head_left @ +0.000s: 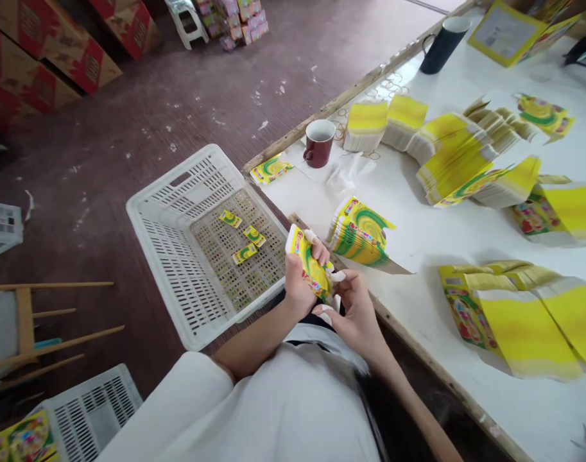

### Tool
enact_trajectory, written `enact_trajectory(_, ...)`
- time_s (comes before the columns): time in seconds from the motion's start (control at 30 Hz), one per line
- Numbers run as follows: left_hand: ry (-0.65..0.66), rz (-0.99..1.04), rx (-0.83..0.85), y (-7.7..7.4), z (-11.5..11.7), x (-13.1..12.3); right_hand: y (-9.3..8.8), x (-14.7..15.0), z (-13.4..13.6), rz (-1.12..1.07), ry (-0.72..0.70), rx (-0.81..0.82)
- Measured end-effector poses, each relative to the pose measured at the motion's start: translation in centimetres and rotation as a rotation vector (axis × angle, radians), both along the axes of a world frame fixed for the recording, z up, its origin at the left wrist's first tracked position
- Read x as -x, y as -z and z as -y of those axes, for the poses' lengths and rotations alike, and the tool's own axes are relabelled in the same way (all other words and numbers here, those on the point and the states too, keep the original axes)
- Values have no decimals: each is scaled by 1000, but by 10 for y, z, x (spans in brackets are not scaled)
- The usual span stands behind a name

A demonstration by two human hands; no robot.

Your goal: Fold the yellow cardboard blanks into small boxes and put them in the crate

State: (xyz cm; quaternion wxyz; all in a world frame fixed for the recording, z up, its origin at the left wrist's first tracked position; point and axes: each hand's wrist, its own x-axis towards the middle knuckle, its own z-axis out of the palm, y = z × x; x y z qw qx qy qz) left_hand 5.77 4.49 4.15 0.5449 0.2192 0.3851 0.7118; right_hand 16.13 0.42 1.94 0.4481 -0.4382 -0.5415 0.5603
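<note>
My left hand [300,285] grips a small yellow and green printed carton [307,260], fingers round its upper part, in front of my body at the table's edge. At the carton's lower end my right hand [355,311] has its fingers bent and pressed against the card; white wraps cover some fingertips. A fanned stack of flat printed cartons [362,234] lies on the table just beyond my hands. To the left, a white plastic crate [165,215] has three small yellow and green boxes [245,254] on its slatted bottom.
The white table [408,333] bears several stacks of yellow cartons [459,151], a maroon mug [319,144], a dark mug [444,48] and crumpled tissue [350,172]. A wooden rim edges it. Cardboard boxes [56,48], a white stool [187,24] and another crate [97,410] stand on the floor.
</note>
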Motion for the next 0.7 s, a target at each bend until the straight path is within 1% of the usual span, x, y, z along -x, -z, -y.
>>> enact_trajectory(0.07,47,-113,-14,8,3,0,1,-6,-2,10,-4,1)
enact_trajectory(0.13,117,-212,-34,14,7,0,-1,-16,-8,-2,23,15)
enact_trajectory(0.23,198,-218,-34,18,11,0,-9,-30,-16,-34,58,28)
enact_trajectory(0.27,202,-199,-14,19,11,0,-11,-33,-18,-45,58,33)
enact_trajectory(0.33,169,-183,42,23,12,2,-13,-36,-20,-75,53,57)
enact_trajectory(0.4,122,-190,87,26,14,3,-13,-38,-21,-102,85,73)
enact_trajectory(0.43,119,-194,98,28,15,4,-13,-38,-22,-107,118,68)
enact_trajectory(0.47,133,-196,100,28,17,4,-12,-39,-22,-105,164,54)
enact_trajectory(0.53,204,-197,84,27,20,3,-13,-41,-21,-87,264,9)
enact_trajectory(0.6,277,-209,65,25,23,1,-15,-43,-20,-55,321,-39)
enact_trajectory(0.63,294,-221,63,24,23,1,-17,-45,-20,-35,315,-54)
enact_trajectory(0.7,306,-260,76,22,21,5,-20,-50,-20,23,246,-91)
